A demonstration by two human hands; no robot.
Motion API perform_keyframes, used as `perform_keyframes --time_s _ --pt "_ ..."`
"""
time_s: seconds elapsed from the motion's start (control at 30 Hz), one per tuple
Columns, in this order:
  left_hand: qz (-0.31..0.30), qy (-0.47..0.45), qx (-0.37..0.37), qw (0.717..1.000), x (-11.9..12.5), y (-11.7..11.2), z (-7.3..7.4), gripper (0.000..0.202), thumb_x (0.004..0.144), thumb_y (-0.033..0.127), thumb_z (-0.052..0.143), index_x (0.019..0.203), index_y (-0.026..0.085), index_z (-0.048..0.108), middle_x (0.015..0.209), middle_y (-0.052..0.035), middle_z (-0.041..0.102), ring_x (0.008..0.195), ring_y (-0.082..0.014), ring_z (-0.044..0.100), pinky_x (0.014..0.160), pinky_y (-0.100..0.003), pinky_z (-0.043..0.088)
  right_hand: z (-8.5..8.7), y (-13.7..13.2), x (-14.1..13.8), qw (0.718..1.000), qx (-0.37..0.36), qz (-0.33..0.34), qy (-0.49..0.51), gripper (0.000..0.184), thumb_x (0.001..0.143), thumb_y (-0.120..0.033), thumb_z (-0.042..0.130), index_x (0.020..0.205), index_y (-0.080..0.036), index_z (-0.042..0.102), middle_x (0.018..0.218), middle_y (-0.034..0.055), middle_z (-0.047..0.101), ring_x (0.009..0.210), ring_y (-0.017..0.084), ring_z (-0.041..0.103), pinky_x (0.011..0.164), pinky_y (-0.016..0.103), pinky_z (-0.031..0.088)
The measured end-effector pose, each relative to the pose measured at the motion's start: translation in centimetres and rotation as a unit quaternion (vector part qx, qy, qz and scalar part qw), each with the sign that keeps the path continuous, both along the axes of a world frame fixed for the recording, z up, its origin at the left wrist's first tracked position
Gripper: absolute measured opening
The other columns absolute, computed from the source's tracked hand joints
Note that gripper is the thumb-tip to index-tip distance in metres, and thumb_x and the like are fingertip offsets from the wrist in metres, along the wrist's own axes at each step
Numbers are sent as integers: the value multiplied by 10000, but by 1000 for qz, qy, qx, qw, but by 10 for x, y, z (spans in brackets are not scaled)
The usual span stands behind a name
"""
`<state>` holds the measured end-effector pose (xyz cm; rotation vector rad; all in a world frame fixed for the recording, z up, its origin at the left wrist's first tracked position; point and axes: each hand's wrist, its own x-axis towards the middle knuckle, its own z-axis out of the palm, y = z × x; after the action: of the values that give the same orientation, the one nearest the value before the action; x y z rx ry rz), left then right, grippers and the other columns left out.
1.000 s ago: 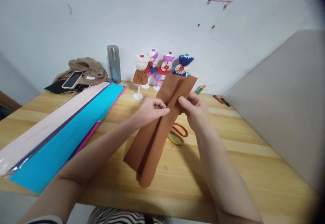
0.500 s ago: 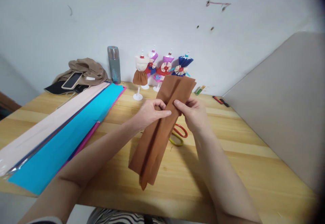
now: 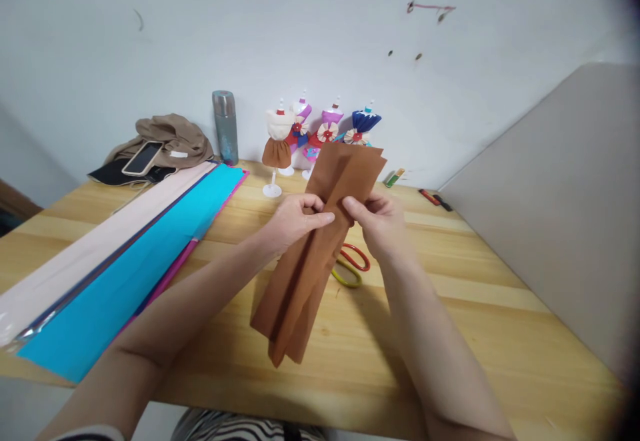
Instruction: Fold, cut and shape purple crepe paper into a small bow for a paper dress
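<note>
Brown paper strip [image 3: 305,281] folded narrower than before, left hand [image 3: 293,221] and right hand [image 3: 383,224] pinching its middle

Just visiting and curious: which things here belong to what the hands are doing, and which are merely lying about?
In use: brown folded sheet, pinched by the left hand and right hand.
Lying about: scissors, coloured sheets, flask, phone, small dressed figurines.
</note>
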<state>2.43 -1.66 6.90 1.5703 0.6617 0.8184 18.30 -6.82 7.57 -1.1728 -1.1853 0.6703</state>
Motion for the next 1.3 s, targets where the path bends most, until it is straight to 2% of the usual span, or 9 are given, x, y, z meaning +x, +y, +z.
perform_keyframes --time_s 0.17,0.3,0.4,0.5,0.67,0.77,0.83,1.1,1.3 --pt "17 35 37 999 -2 2 5 205 703 344 695 701 159 606 664 20 575 645 -118 509 636 -263 394 -3 2 9 998 18 -57 -33 198 740 -436 698 801 -262 626 653 2 597 499 136 464 458 303 424" --pt "32 95 159 982 -4 5 7 112 734 257 649 684 159 625 717 -4 635 722 -146 545 703 -281 409 5 -5 9 942 133 -189 -245 431 800 -345 634 1218 -277 559 1235 123 599 1002 278 624 749 424 554" --pt "7 162 239 957 -8 7 11 103 762 221 599 681 165 626 697 -6 636 683 -148 529 679 -291 375 17 -15 10 854 175 -204 -445 550 802 -285 630 1336 -317 504 1524 95 361 1430 390 300 1039 588 410" --pt "-32 202 296 933 -14 8 17 111 774 196 566 682 168 621 675 -3 622 652 -143 512 651 -290 342 26 -21 19 824 173 -144 -520 366 787 -252 643 1147 -320 636 1562 31 331 1492 401 143 1144 636 249" --pt "-116 216 282 928 -22 13 25 60 719 190 588 672 171 620 697 1 618 682 -146 523 652 -268 354 25 -20 44 904 106 -16 -413 61 800 -278 643 853 -261 669 1441 63 512 1367 339 426 1086 564 372" --pt "-160 218 258 928 -23 20 24 60 706 225 598 678 174 611 701 8 600 690 -144 520 656 -257 363 22 -19 50 959 24 73 -274 89 771 -333 699 769 -249 672 1076 61 687 1000 245 643 847 418 525" --pt "-179 221 250 926 -24 25 20 85 717 254 596 684 176 603 705 10 589 687 -143 516 656 -257 362 21 -17 50 978 -16 90 -188 137 726 -357 740 701 -244 666 789 20 665 733 180 617 676 341 518" --pt "-199 205 219 933 -25 32 13 227 719 368 659 631 173 582 635 32 506 630 -129 463 586 -249 313 8 -2 40 998 -44 2 -40 246 595 -383 831 609 -246 628 581 -10 592 513 136 516 513 316 461" --pt "-154 201 159 954 -24 23 19 270 728 371 631 580 172 526 573 41 428 549 -110 402 521 -256 246 16 -5 40 996 22 -84 -21 183 655 -360 774 729 -238 660 692 5 639 558 134 573 555 312 487"
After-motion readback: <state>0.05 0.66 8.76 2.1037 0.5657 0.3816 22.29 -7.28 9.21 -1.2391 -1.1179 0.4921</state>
